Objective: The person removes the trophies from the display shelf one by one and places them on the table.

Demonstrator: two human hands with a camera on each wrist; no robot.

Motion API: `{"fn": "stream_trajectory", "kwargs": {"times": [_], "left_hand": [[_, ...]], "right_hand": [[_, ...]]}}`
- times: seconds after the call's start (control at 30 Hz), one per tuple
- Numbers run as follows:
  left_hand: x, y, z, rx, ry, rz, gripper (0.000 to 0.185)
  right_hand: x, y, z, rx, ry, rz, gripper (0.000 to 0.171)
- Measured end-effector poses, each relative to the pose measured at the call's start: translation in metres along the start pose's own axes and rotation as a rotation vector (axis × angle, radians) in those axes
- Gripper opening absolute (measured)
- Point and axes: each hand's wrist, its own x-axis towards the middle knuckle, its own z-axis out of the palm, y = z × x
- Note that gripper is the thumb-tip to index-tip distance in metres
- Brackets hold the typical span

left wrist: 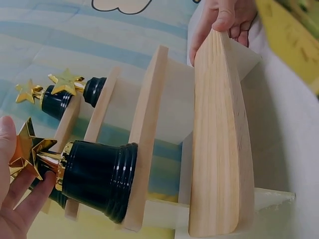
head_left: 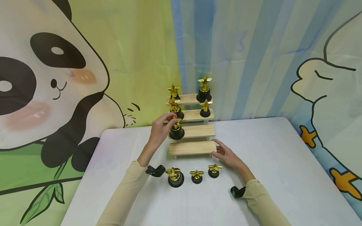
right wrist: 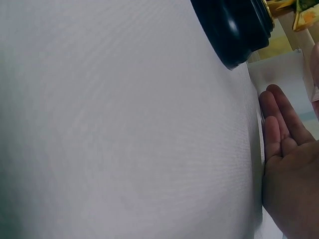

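Note:
A wooden stepped stand (head_left: 192, 148) stands at the back of the white table. My left hand (head_left: 161, 127) grips the gold star of a black-based trophy (head_left: 177, 131) standing on the third step; the left wrist view shows its base (left wrist: 99, 177) on the plank and my fingers (left wrist: 17, 199) at the star. My right hand (head_left: 226, 153) holds the right end of the lowest step, with the thumb (left wrist: 224, 19) on one face of the plank (left wrist: 219, 139) and a finger on the other. Three trophies (head_left: 175, 177) (head_left: 196, 176) (head_left: 214, 171) stand on the table in front.
Two trophies (head_left: 204, 89) (head_left: 173, 91) stand on the top step and two (head_left: 205, 108) (head_left: 176, 109) on the second. A cartoon backdrop hangs close behind the stand. The white table (head_left: 282, 163) spreads wide to the right. A trophy base (right wrist: 234, 30) is near my right hand.

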Motion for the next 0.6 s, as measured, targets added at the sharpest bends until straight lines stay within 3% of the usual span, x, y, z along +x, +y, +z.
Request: {"fn": "stream_trajectory", "kwargs": {"times": [0.4, 0.6], "left_hand": [[-0.009, 0.007, -0.013, 0.010, 0.028, -0.016, 0.023], [-0.015, 0.025, -0.025, 0.046, 0.049, -0.040, 0.022]], "right_hand": [[-0.002, 0.000, 0.002, 0.011, -0.006, -0.001, 0.072], [0.000, 0.001, 0.000, 0.005, -0.003, -0.002, 0.071]]}}
